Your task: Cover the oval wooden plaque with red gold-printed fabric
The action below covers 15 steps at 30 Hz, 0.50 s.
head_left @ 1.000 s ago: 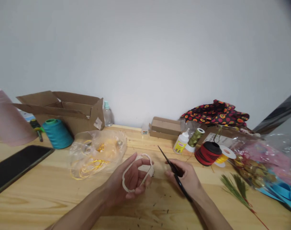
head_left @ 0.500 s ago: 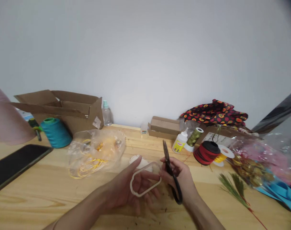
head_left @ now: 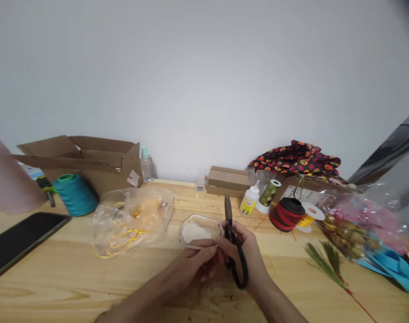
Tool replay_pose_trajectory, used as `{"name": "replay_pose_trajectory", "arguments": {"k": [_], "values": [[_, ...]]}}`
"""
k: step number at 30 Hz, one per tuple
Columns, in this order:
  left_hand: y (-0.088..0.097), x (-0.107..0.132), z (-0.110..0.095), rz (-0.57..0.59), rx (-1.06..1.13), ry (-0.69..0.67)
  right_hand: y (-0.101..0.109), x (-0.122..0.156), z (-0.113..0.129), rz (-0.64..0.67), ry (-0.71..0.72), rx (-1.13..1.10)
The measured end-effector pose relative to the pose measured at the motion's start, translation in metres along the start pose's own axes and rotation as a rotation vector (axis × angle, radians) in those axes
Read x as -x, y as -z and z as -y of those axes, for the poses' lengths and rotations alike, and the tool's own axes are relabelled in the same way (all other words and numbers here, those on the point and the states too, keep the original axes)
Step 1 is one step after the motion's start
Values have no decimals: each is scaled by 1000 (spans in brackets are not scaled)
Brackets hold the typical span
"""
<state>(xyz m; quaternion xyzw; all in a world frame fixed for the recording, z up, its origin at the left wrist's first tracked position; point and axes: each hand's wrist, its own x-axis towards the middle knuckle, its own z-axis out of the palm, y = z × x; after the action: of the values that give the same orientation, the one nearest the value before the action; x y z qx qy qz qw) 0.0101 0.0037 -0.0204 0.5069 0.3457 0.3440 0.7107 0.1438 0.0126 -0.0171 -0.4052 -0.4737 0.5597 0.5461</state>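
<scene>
My left hand (head_left: pixel 198 264) is closed in a pinch on the near edge of a pale wooden frame-shaped cut-out (head_left: pixel 200 231), which it holds over the wooden table (head_left: pixel 56 273). My right hand (head_left: pixel 245 251) grips black scissors (head_left: pixel 234 244). Their blades point up and sit closed, right beside the cut-out's right edge. Both hands meet at the table's middle.
A clear plastic bag of yellow cord (head_left: pixel 132 217) lies left of the hands. A phone (head_left: pixel 19 242), teal thread cone (head_left: pixel 75 194) and open cardboard box (head_left: pixel 80 157) are at the left. A glue bottle (head_left: pixel 249 200), red spool (head_left: pixel 287 214), olive spool (head_left: pixel 270 193) and pine sprigs (head_left: pixel 325 260) are at the right.
The cut-out has turned from upright in my left palm to lying flatter and farther out. My right hand swung the scissors upright and brought them in against its right edge.
</scene>
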Motion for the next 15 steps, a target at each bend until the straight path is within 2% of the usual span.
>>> {"name": "replay_pose_trajectory", "arguments": {"k": [6, 10, 15], "values": [[3, 1, 5, 27, -21, 64, 0, -2, -4, 115, 128, 216], [1, 3, -2, 37, 26, 85, 7, -6, -4, 61, 171, 316], [5, 2, -11, 66, 248, 74, 22, -5, 3, -8, 228, 441]]}}
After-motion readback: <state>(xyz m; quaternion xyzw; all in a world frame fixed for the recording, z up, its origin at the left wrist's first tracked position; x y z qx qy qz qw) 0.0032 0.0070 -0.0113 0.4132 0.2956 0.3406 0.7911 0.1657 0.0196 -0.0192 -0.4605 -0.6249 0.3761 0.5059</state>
